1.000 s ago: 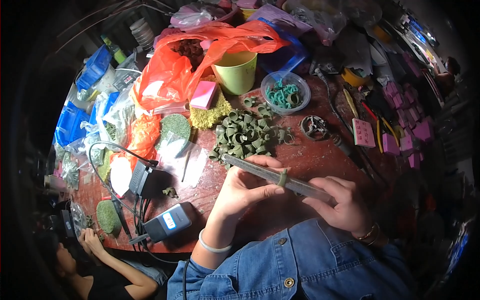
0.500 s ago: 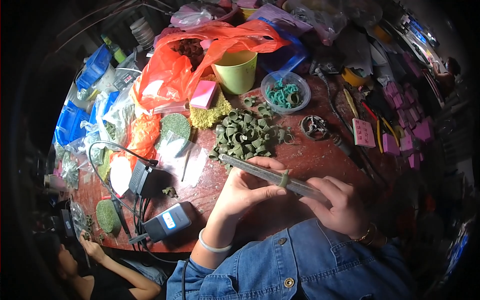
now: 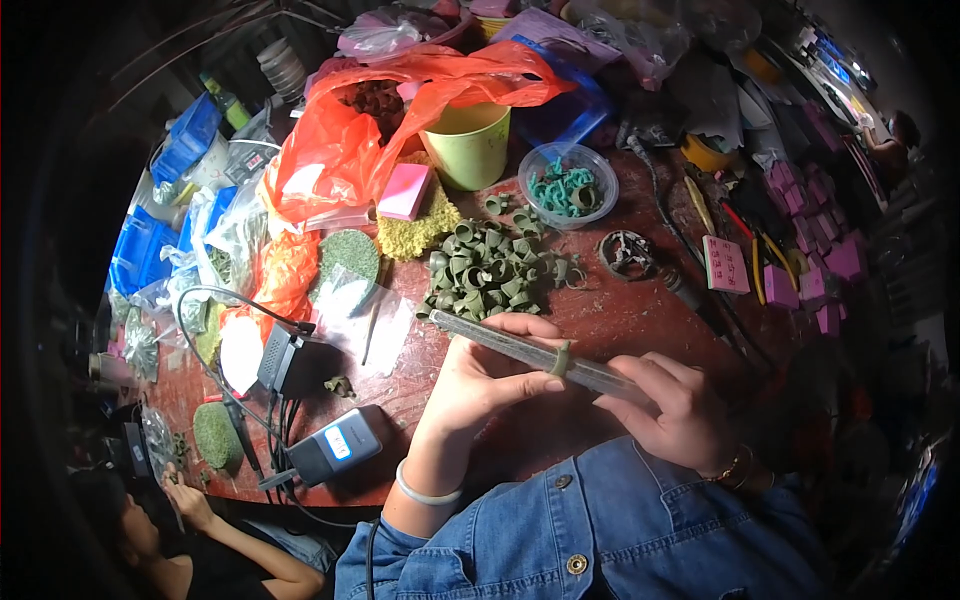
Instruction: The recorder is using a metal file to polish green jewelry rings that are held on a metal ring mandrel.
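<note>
A grey, tapered ring mandrel (image 3: 495, 338) slants across in front of me, its thin end up to the left. Partway along it sits a green ring (image 3: 563, 359). My left hand (image 3: 480, 380) is closed, with its thumb against the ring and its fingers behind the mandrel. At the thicker end, my right hand (image 3: 675, 405) grips the mandrel between thumb and fingers. Just beyond the thin end lies a heap of similar green rings (image 3: 485, 270).
Behind the heap stand a yellow-green cup (image 3: 468, 150) and a clear tub (image 3: 592, 212) of teal pieces. Pliers (image 3: 770, 260) and pink blocks (image 3: 845, 258) lie at right. Cables run by a grey device (image 3: 335, 447) at left. Another person's hand (image 3: 188, 502) works at lower left.
The mandrel and the ring have shifted slightly left, and the ring looks turned a little. Both my hands keep nearly the same hold.
</note>
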A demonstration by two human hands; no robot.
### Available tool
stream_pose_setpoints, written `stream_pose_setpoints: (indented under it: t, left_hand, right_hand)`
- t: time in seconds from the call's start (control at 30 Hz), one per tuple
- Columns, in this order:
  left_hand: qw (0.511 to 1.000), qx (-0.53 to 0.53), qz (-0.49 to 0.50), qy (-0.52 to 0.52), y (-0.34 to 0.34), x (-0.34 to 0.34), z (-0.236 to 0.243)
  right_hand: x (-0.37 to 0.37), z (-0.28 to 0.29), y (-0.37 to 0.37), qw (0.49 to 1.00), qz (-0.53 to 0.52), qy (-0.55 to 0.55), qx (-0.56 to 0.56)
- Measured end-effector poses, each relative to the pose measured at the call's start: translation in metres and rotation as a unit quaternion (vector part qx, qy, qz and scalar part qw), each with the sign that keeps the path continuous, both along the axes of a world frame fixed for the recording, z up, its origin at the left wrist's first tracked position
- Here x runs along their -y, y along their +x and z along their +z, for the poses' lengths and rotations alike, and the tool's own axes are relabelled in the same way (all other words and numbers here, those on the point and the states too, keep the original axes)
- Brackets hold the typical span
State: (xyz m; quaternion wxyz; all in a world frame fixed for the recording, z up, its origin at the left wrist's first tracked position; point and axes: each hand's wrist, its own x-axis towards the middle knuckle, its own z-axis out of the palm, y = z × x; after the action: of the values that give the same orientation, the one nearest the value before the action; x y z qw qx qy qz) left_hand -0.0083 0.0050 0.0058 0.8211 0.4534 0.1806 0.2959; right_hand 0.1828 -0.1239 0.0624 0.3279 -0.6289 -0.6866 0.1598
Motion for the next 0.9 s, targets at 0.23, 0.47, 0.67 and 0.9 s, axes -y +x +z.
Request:
stream_pose_setpoints:
  t: [0.23, 0.47, 0.67, 0.9]
  left_hand:
    - [0.999, 0.016, 0.032, 0.0, -0.004, -0.005, -0.009]
    - [0.994, 0.054, 0.092, -0.027, 0.003, -0.003, -0.003]
    - [0.999, -0.018, -0.044, 0.001, 0.009, 0.007, -0.002]
    - [0.998, -0.026, -0.042, -0.042, 0.006, 0.004, 0.005]
  right_hand:
    - [0.001, 0.0, 0.002, 1.0, -0.008, 0.01, 0.023]
    - [0.004, 0.001, 0.009, 1.0, -0.027, 0.0, 0.014]
    - [0.002, 0.0, 0.003, 0.999, 0.001, 0.004, 0.032]
    - [0.001, 0.0, 0.002, 1.0, -0.008, -0.007, 0.023]
